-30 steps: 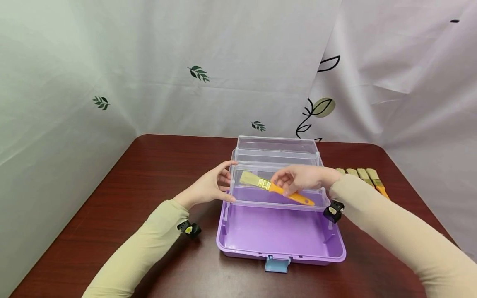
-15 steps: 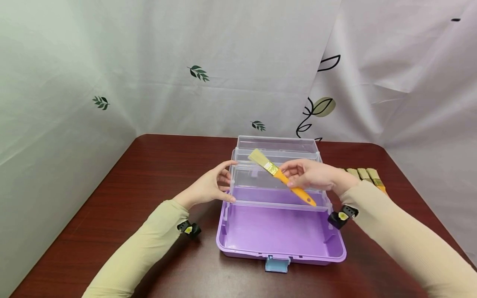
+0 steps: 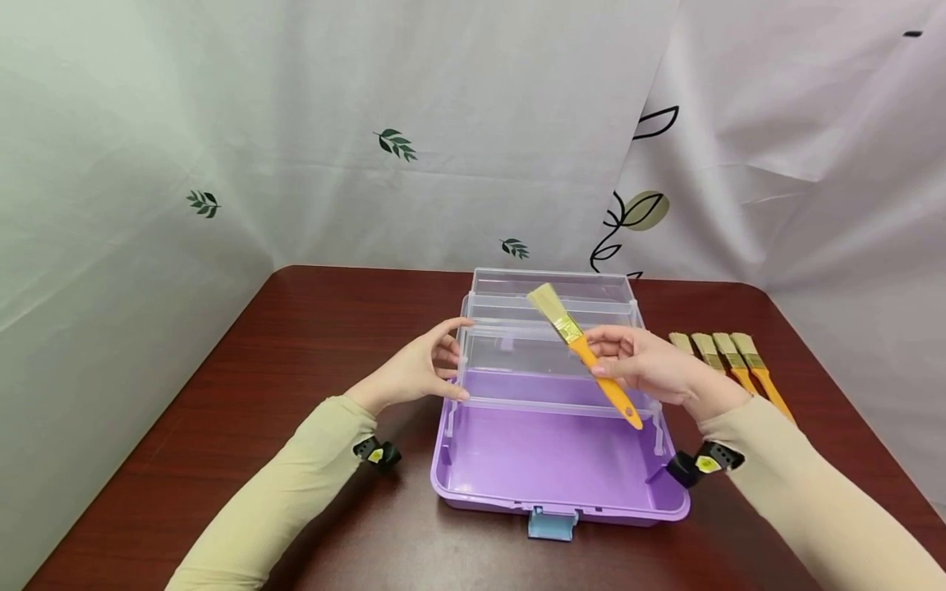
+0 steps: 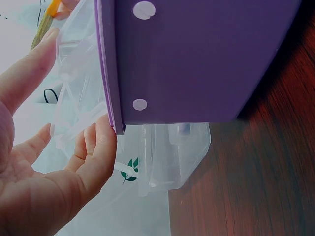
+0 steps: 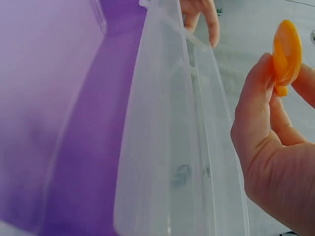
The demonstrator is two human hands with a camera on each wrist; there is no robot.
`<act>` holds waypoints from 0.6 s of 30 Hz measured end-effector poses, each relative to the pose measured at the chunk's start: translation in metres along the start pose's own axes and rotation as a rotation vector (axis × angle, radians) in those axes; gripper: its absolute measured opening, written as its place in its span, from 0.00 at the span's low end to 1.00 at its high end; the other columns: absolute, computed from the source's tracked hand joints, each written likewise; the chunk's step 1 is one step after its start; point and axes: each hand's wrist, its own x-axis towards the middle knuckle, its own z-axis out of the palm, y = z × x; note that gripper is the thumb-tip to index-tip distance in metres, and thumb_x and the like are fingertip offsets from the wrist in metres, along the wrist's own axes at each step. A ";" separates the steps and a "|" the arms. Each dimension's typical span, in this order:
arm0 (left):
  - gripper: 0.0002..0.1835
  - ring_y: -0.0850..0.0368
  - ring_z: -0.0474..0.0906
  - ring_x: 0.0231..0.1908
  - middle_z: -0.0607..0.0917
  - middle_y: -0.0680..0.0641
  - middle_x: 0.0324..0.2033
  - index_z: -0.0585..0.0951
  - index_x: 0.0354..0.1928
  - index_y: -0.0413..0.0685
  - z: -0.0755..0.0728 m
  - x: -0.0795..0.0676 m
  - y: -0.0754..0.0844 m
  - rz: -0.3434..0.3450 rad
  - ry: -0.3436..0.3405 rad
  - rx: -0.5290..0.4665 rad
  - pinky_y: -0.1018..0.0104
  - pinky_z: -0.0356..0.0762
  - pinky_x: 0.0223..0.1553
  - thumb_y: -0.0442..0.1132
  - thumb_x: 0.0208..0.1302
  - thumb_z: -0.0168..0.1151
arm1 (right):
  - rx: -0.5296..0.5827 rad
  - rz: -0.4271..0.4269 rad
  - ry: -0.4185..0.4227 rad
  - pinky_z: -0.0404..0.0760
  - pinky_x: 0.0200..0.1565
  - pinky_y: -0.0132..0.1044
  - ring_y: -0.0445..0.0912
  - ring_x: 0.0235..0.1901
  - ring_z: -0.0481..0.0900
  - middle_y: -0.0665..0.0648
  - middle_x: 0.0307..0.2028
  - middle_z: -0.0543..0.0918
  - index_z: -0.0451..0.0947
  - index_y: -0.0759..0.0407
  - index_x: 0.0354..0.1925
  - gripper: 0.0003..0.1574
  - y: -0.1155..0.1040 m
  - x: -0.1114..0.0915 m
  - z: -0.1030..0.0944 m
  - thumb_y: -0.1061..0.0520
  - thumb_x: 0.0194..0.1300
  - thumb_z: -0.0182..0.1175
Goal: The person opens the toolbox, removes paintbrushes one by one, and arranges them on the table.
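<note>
My right hand [image 3: 654, 365] pinches a paintbrush [image 3: 612, 390] with an orange handle and pale bristles. It hangs tilted over the purple case, bristles up and to the left, clear of the trays. In the right wrist view the handle's end [image 5: 287, 51] sits between thumb and fingers. My left hand [image 3: 414, 365] holds the left end of the clear plastic tray [image 3: 547, 405], thumb at the front edge and forefinger at the back. The left wrist view shows fingers beside the purple case's rim [image 4: 109, 73]. The purple case [image 3: 547, 460] stands open, its bottom bare.
Several more paintbrushes [image 3: 752, 353] lie side by side on the dark red table [image 3: 332, 328], right of the case. A second clear tier [image 3: 550, 285] rises behind the front tray. The blue latch [image 3: 552, 524] hangs at the case's front. A pale curtain [image 3: 443, 189] backs the table.
My right hand has moved right and lifted the paintbrush from low over the front tray, turning its bristles upward. More of the lying brushes shows. My left hand has stayed put.
</note>
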 end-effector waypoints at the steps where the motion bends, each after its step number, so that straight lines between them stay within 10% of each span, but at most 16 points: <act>1: 0.54 0.51 0.75 0.43 0.70 0.41 0.43 0.59 0.69 0.50 0.000 0.000 0.000 0.000 0.001 0.001 0.59 0.80 0.50 0.26 0.39 0.77 | -0.003 -0.014 -0.003 0.81 0.39 0.29 0.39 0.38 0.77 0.48 0.41 0.81 0.75 0.49 0.50 0.20 0.001 -0.002 0.000 0.69 0.64 0.54; 18: 0.53 0.51 0.76 0.43 0.70 0.41 0.43 0.58 0.69 0.50 -0.001 -0.004 0.002 -0.012 -0.001 0.009 0.59 0.80 0.50 0.27 0.40 0.77 | 0.081 -0.059 0.018 0.82 0.41 0.31 0.39 0.40 0.79 0.48 0.43 0.81 0.74 0.50 0.51 0.21 0.021 -0.040 -0.020 0.70 0.67 0.50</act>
